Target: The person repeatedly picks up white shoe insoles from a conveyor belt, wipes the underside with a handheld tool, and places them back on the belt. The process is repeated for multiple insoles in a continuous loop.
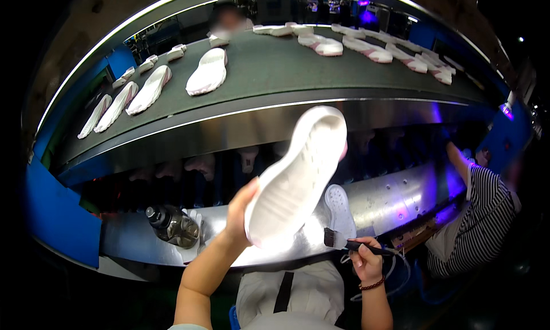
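My left hand (pixel 240 211) grips a white shoe sole (pixel 295 184) by its left edge and holds it up, hollow side facing me. In my right hand (pixel 368 261) is a brush (pixel 338 238) with dark bristles and a black handle, its bristles pointing left, a little below and right of the sole. Beneath the raised sole, another white sole (pixel 340 209) lies on the metal bench (pixel 378 204). The fingers of my left hand behind the sole are hidden.
A dark pump bottle (pixel 175 227) stands on the bench at left. Beyond it, a green conveyor belt (pixel 258 72) carries several white soles (pixel 207 72). Shoe-shaped pieces (pixel 200 166) hang below the belt. A person in a striped top (pixel 487 221) works at right; another person (pixel 229 23) is across the belt.
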A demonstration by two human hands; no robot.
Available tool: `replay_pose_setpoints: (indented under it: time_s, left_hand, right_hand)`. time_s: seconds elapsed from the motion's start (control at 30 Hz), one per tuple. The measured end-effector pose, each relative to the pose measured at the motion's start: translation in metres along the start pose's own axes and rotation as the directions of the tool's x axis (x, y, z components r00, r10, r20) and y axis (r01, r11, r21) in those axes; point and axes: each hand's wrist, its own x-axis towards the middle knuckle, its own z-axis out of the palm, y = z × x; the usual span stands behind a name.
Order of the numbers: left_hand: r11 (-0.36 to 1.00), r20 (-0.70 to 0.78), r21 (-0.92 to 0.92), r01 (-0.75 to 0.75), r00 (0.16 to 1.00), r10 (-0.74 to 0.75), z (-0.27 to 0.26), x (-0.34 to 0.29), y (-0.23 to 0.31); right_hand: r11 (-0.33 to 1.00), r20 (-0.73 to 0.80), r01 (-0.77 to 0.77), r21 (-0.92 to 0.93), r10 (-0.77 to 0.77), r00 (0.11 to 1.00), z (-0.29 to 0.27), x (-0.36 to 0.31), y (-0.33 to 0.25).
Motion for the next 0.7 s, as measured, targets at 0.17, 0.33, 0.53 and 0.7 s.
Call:
replay_pose_setpoints:
  time_s: [0.17,0.33,0.53,0.7]
  left_hand:
    - [0.845,0.046,-0.351,-0.404,0.894,0.446,0.04,0.103,0.058]
    - [0.99,0.09,-0.138,-0.008,0.996,0.021,0.059,0.108,0.013]
    - [0.427,-0.175,0.902,0.072,0.963,0.206,-0.063,0.034,-0.09]
    - [-0.29,-0.014,0.952,0.102,0.957,0.291,-0.15,-0.034,-0.18]
  right_hand:
    - [0.997,-0.004,-0.074,0.03,0.074,0.997,-0.003,0.002,0.01]
    - [0.999,-0.165,-0.024,0.025,0.028,0.986,-0.015,0.007,0.01]
    - [1.0,-0.4,0.009,0.026,0.002,0.916,-0.043,0.003,0.014]
    - [0.999,-0.473,-0.036,0.011,0.037,0.88,-0.048,-0.002,0.021]
